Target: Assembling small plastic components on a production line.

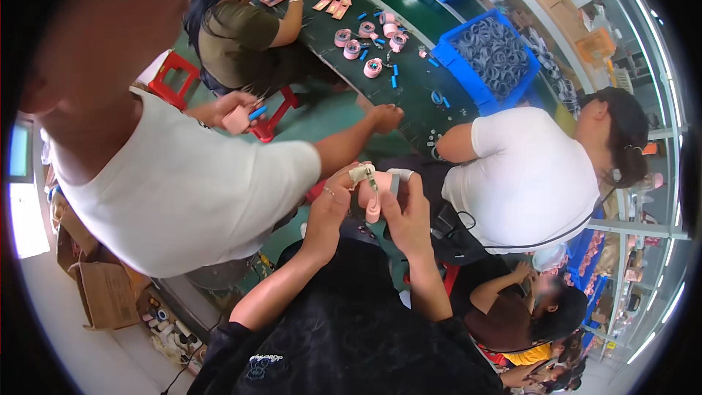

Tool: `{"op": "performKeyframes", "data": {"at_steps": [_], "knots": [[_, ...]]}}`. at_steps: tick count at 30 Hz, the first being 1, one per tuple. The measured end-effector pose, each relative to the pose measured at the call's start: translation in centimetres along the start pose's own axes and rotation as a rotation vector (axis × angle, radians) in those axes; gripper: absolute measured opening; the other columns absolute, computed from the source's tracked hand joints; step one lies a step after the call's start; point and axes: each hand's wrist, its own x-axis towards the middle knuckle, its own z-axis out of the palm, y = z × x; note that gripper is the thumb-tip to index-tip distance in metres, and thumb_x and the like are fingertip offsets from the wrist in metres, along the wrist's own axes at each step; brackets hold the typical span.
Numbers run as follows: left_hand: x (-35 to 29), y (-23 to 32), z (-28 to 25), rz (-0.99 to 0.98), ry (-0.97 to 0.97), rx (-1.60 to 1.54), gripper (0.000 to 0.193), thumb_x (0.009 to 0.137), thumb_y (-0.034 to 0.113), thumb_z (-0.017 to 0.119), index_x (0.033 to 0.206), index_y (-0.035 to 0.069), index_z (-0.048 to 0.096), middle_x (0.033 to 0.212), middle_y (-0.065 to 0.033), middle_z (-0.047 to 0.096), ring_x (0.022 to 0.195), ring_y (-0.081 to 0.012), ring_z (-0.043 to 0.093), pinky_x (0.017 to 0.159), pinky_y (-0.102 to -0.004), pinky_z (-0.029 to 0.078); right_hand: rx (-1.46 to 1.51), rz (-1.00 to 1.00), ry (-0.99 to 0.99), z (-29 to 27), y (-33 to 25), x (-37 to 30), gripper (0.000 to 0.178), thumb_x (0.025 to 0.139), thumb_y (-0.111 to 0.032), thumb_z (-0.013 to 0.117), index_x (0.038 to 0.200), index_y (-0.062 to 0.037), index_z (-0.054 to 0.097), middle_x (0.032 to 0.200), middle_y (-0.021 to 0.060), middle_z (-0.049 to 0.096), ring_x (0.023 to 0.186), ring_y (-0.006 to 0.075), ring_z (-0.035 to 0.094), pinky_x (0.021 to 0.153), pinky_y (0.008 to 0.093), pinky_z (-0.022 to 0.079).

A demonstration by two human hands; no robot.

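Both hands, left hand (329, 208) and right hand (408, 216), pinch the small pink tape measure (374, 192) (held upright); keep fingertips firm and steady, I think.

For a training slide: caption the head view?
Left hand and right hand hold a small pink plastic part above a crowded green worktable.

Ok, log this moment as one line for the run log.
left hand: grips pink part | right hand: grips same part | near: green table, blue bin, co-workers seated
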Motion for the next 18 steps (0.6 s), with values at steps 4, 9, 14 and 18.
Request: {"op": "performKeyframes", "data": {"at_steps": [4, 9, 14, 18], "knots": [[0.9, 1.0, 1.1, 0.004, 0.057, -0.02, 0.038, 0.098, 0.014, 0.064, 0.131, 0.001, 0.052, 0.132, -0.0133, 0.061, 0.105, -0.0161, 0.063, 0.1, -0.0325, 0.045, -0.193, -0.032, -0.054, 0.1, 0.3, 0.3, 0.046, 0.087, -0.032, 0.074, 0.116, -0.0023, 0.054, 0.083, 0.0085, 0.062, 0.07, 0.0145, 0.06, 0.066, 0.0282, 0.05], [1.3, 0.9, 1.6, 0.133, -0.084, 0.082, 0.029, 0.097, 0.009, 0.065, 0.121, 0.002, 0.051, 0.101, -0.0171, 0.071, 0.068, -0.0132, 0.064, 0.078, -0.0314, 0.054, 0.127, 0.097, -0.2, -1.5, 1.0, 0.5, 0.045, 0.091, -0.035, 0.07, 0.117, -0.0017, 0.054, 0.085, 0.008, 0.063, 0.072, 0.0149, 0.062, 0.066, 0.0288, 0.05], [1.9, 1.8, 1.2, 0.127, -0.149, -0.267, 0.022, 0.1, 0.011, 0.06, 0.118, 0.003, 0.052, 0.088, -0.0159, 0.068, 0.061, -0.0145, 0.062, 0.05, -0.0238, 0.046, 0.534, 0.306, -0.22, -3.0, 4.4, 2.7, 0.032, 0.103, -0.028, 0.055, 0.12, -0.0019, 0.058, 0.083, 0.0056, 0.062, 0.069, 0.0103, 0.06, 0.06, 0.0224, 0.045], [1.7, 1.9, 0.1, -0.126, -0.303, -0.313, 0.014, 0.097, 0.006, 0.063, 0.11, 0.001, 0.061, 0.089, -0.0193, 0.07, 0.06, -0.013, 0.062, 0.049, -0.0238, 0.045, 0.347, 0.257, 0.271, -2.5, 7.4, 8.1, 0.023, 0.1, -0.015, 0.059, 0.12, -0.0028, 0.058, 0.092, 0.0014, 0.06, 0.081, 0.0083, 0.059, 0.069, 0.0215, 0.046]]}}
